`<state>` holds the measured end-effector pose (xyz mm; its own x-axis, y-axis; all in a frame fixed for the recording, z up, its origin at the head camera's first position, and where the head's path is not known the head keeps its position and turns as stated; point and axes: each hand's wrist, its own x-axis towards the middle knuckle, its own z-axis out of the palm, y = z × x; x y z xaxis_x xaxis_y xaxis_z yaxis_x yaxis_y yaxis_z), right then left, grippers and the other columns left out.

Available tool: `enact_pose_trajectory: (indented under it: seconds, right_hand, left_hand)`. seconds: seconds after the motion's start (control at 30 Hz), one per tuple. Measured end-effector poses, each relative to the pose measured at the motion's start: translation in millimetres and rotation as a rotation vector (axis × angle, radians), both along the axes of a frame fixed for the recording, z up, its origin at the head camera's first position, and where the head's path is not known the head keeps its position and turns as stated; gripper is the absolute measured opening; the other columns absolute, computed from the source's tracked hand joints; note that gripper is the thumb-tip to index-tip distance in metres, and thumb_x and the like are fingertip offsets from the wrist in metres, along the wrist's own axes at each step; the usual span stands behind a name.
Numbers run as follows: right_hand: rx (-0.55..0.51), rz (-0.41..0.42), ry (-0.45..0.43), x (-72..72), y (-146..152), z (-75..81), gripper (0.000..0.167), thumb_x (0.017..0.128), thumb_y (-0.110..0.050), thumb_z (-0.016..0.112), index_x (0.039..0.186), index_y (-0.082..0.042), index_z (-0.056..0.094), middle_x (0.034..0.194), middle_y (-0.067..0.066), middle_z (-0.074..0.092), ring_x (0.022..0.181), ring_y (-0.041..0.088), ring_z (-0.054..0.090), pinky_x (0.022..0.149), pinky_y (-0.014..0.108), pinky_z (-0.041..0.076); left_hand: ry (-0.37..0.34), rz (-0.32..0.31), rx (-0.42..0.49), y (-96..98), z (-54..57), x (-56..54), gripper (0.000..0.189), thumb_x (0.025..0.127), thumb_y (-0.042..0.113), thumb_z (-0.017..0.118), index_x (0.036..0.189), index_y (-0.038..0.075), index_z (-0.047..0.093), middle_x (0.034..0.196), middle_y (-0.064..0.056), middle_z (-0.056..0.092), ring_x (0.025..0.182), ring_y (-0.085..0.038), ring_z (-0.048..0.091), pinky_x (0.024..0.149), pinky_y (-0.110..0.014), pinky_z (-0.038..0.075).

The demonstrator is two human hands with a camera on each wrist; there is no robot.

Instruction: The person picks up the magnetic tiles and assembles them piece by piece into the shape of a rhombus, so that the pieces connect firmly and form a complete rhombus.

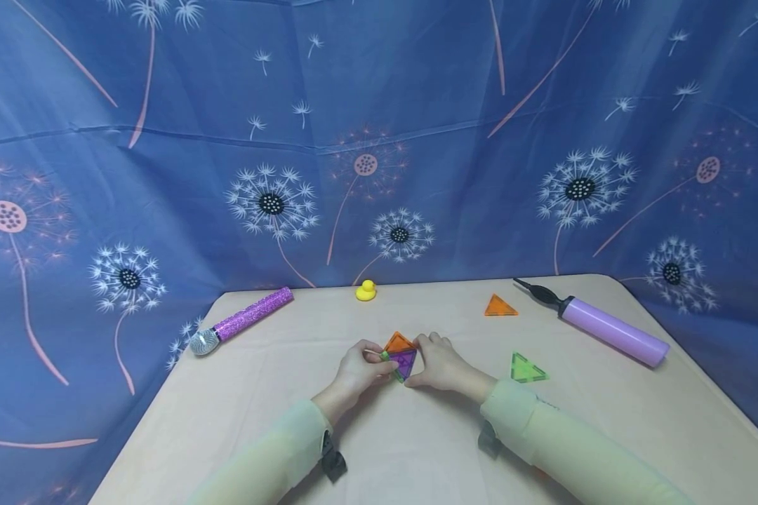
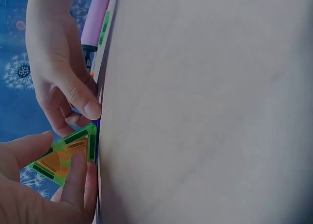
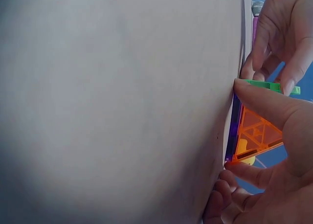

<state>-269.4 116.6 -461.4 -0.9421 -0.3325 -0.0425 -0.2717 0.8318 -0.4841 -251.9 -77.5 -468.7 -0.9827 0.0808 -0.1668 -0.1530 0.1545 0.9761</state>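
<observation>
Translucent triangular magnetic tiles meet between the two hands near the middle of the table. My left hand (image 1: 361, 370) pinches the green triangular tile (image 2: 91, 146) between thumb and fingers, holding it raised along one side. A purple triangular tile (image 1: 404, 360) lies low against the tabletop. On its far side an orange triangular tile (image 3: 260, 131) stands up, leaning. From the right, my right hand (image 1: 443, 363) grips the purple tile's corners, thumb at the near one and forefinger at the far one by the orange tile's base. The fingers partly cover the tile edges.
A loose green triangular tile (image 1: 528, 368) and an orange one (image 1: 500, 306) lie to the right. Beyond them rests a lilac hand pump (image 1: 614, 330). A yellow rubber duck (image 1: 366, 291) sits at the back, and a glittery purple microphone (image 1: 246, 319) lies at the left.
</observation>
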Motion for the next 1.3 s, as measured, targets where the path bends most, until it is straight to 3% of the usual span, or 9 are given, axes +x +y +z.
enact_pose_trajectory:
  seconds: [0.63,1.3]
  right_hand:
    - [-0.01,-0.004,-0.004,-1.0,-0.5,-2.1,0.079,0.071,-0.039,0.093,0.13,0.0,0.057,0.107,0.011,0.055,0.098,0.029,0.051,0.086,0.048,0.052]
    - [-0.03,0.009,-0.002,0.9,1.5,-0.8,0.074,0.071,-0.036,0.093,0.126,-0.001,0.058,0.105,0.011,0.054,0.098,0.029,0.051,0.088,0.049,0.051]
  left_hand:
    - [-0.004,0.028,-0.061,10.3,1.8,-5.6,0.05,0.084,0.009,0.083,0.123,-0.003,0.054,0.093,-0.011,0.057,0.07,-0.018,0.064,0.066,-0.033,0.062]
    - [-0.027,0.062,-0.128,14.9,2.2,-7.3,0.045,0.083,0.017,0.085,0.115,0.0,0.057,0.093,-0.009,0.055,0.067,-0.015,0.062,0.063,-0.03,0.061]
